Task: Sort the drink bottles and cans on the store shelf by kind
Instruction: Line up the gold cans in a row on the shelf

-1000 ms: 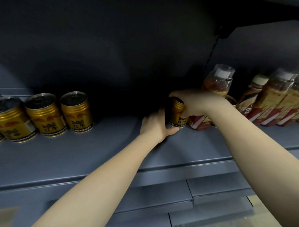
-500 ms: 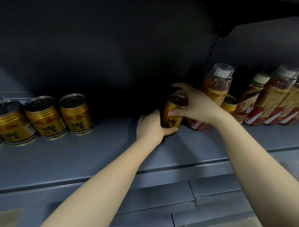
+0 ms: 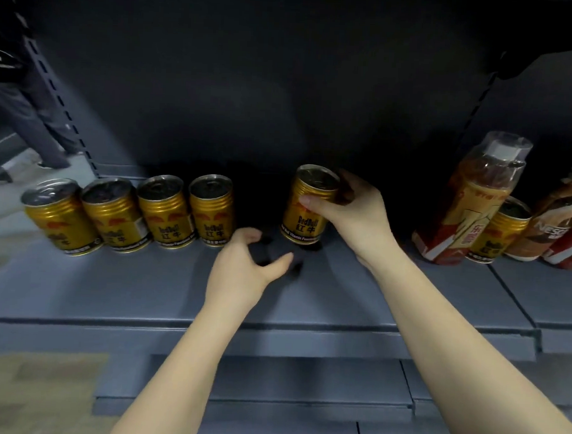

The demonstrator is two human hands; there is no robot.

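Note:
My right hand (image 3: 350, 213) grips a gold Red Bull can (image 3: 308, 204) near its top, holding it at the middle of the grey shelf (image 3: 144, 289). My left hand (image 3: 243, 264) hovers just left of and below that can, fingers spread, holding nothing. A row of several gold cans (image 3: 167, 211) stands at the left of the shelf. At the right stands a tea bottle (image 3: 469, 198) with a red and orange label. One more gold can (image 3: 500, 232) sits beside it, and a brown Nescafe bottle (image 3: 553, 228) stands at the edge.
The dark back panel of the shelf rises behind the cans. A slotted upright (image 3: 60, 102) runs at the left, with another person's legs (image 3: 26, 120) beyond it. Lower shelf boards (image 3: 271, 380) lie below my arms.
My right hand has carried the gold can leftwards, away from the tea bottle. My left hand has let go of the can and drawn back, open. The view has turned left, showing more cans.

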